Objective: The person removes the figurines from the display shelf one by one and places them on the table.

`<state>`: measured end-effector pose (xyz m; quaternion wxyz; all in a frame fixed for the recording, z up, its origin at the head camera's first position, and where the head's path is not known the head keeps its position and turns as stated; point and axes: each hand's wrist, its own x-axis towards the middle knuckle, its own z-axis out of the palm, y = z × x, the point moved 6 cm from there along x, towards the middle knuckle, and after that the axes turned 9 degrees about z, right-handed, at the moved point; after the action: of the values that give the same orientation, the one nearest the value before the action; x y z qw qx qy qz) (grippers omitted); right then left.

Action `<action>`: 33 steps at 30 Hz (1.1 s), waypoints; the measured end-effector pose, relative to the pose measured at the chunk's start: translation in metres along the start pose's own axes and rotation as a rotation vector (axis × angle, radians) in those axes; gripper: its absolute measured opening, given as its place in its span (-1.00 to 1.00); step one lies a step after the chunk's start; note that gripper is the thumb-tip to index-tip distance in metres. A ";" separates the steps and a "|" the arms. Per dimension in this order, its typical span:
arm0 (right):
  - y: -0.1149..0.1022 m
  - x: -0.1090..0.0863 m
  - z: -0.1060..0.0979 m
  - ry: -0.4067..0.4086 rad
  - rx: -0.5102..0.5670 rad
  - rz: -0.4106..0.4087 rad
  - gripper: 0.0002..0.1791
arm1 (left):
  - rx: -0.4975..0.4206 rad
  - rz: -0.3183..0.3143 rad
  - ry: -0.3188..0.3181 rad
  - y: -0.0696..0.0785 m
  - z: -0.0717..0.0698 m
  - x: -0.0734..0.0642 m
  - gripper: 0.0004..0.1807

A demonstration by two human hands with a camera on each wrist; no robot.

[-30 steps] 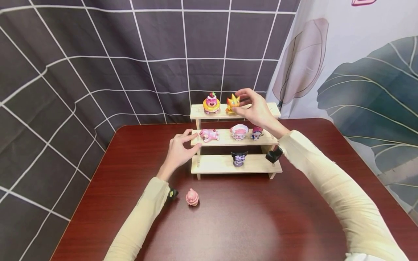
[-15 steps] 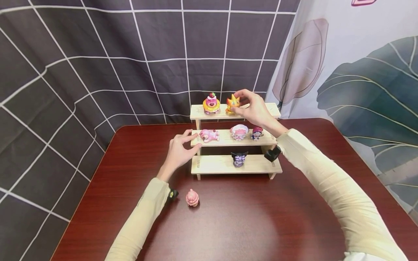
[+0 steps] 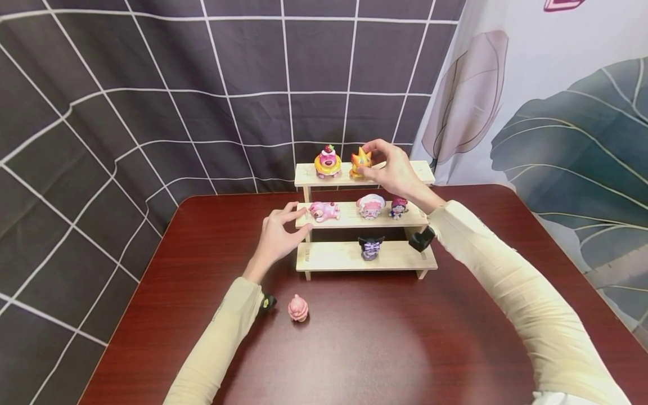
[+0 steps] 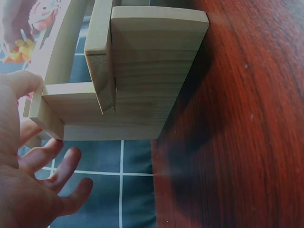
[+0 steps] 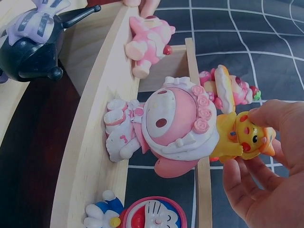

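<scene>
My right hand [image 3: 397, 171] pinches a yellow figurine [image 5: 234, 133] with spiky orange points between thumb and fingers, on the top tier of a three-tier wooden display shelf [image 3: 334, 263]. Beside it stands a pink bear figurine [image 3: 328, 162] with a yellow ring and a strawberry on its head. At the middle tier's left end, my left hand [image 3: 278, 230] grips the board, thumb in front and fingers round the edge. A lying pink bear figurine [image 3: 325, 211] is near those fingertips. In the left wrist view, the other left fingers hang loosely curled below the board.
A pink-and-white hooded figurine [image 3: 371, 206] and a Doraemon figurine [image 3: 398, 208] stand on the middle tier. Below is a black-and-purple figurine [image 3: 370, 247]. A pink swirl-shaped figurine [image 3: 298, 308] stands on the dark red table [image 3: 364, 349]. A gridded curtain [image 3: 243, 118] hangs behind.
My right wrist has shifted very slightly left while the fingers stay on the yellow figurine. The left hand and the other figurines look the same.
</scene>
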<state>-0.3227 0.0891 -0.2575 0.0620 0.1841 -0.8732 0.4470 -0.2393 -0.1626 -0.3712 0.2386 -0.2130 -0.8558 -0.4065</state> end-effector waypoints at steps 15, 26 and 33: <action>-0.009 -0.008 -0.003 0.030 -0.012 -0.003 -0.57 | 0.001 0.006 0.003 0.000 0.000 0.000 -0.53; -0.015 -0.019 -0.004 0.022 -0.021 -0.003 -0.58 | 0.008 0.003 -0.003 0.001 0.001 0.000 -0.54; -0.021 -0.026 -0.004 0.024 -0.016 -0.050 -0.61 | 0.016 0.004 -0.004 0.001 0.000 0.000 -0.54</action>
<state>-0.2908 0.0881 -0.2465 0.0851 0.2001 -0.8709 0.4406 -0.2389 -0.1618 -0.3702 0.2393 -0.2136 -0.8591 -0.3988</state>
